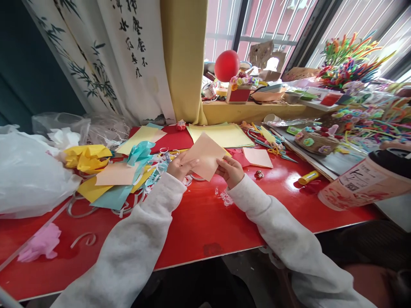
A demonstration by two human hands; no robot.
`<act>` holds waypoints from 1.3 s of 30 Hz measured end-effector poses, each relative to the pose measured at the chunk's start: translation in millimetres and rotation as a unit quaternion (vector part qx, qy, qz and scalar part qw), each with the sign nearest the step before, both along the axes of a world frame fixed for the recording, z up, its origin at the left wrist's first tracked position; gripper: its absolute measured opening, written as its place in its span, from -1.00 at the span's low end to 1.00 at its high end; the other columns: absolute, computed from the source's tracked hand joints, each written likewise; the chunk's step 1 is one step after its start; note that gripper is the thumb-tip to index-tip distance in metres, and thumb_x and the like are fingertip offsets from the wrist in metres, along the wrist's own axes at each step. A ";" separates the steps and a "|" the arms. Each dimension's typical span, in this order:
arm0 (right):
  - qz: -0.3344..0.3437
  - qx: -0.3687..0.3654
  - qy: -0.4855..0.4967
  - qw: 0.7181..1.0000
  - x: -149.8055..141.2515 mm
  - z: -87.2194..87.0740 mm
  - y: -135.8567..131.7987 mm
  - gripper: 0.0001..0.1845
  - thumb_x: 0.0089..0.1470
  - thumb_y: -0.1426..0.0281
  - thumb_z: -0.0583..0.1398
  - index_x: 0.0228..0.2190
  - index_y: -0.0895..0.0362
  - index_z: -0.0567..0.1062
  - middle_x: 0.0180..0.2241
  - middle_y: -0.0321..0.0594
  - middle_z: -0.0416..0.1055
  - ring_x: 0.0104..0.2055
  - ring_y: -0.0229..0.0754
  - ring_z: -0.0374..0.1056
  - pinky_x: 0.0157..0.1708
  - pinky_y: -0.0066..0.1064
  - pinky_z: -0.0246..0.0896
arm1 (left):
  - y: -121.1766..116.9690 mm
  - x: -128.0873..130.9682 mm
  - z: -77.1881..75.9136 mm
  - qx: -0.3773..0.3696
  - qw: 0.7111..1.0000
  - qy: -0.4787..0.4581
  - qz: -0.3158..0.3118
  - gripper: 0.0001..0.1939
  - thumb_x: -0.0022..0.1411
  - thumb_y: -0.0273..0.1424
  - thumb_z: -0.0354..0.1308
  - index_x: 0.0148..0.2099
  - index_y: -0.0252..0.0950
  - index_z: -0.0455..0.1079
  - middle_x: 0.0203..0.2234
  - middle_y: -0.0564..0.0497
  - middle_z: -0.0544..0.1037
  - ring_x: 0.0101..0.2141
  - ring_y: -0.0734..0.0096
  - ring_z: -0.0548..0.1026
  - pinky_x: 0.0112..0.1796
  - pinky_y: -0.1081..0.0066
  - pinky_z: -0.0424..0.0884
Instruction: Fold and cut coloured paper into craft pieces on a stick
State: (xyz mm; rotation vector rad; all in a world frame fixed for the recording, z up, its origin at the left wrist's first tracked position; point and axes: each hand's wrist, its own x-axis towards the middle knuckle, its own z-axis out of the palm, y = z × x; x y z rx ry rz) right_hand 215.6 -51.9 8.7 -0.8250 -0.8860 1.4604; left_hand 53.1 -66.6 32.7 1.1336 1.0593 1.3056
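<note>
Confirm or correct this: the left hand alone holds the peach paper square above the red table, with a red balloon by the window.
Not alone: the head view shows the left hand and right hand both holding the peach paper square above the red table, with a red balloon by the window.

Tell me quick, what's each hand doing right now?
Left hand: closed, holding the peach paper square by its left side.
Right hand: closed, holding the same square's right side.

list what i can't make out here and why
Head view throughout:
Underside of the square peach paper: faces away.
Left hand: some fingers hidden behind that paper.
Bulging white plastic bag: left edge cuts it off.
Fine print on the tapered pink cup: too small.
</note>
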 end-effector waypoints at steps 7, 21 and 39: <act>-0.057 0.026 0.027 0.998 -7.0 -0.5 -8.0 -0.71 -0.28 0.38 0.21 -0.37 0.10 0.40 -0.40 -0.32 0.42 -0.44 -0.36 0.35 -0.39 -0.49 0.31 | -4.9 13.9 -12.4 0.191 0.979 -0.049 -0.042 -0.37 -0.01 -0.39 0.07 0.13 -0.23 -0.01 -0.04 -0.05 0.31 -0.01 0.30 0.24 -0.03 0.30 0.22; -0.041 0.006 -0.010 0.999 -9.5 1.6 -9.8 -0.67 -0.20 0.13 0.12 -0.43 0.11 0.38 -0.45 -0.29 0.39 -0.48 -0.32 0.33 -0.47 -0.41 0.30 | 1.7 5.5 -31.4 0.505 0.771 0.387 -0.032 -0.58 0.06 -0.61 -0.15 -0.02 -0.31 0.25 0.04 -0.09 0.19 0.07 0.35 0.09 0.02 0.20 0.14; 0.023 0.143 -0.217 0.965 -12.5 -3.3 -14.0 -0.60 -0.23 0.09 0.14 -0.46 0.17 0.31 -0.54 -0.29 0.27 -0.48 -0.33 0.20 -0.53 -0.48 0.15 | -5.0 4.5 -2.5 0.098 0.966 0.239 -0.025 -0.62 -0.06 -0.18 0.09 -0.24 -0.35 0.37 -0.30 -0.05 0.47 -0.25 0.34 0.40 -0.23 0.43 0.29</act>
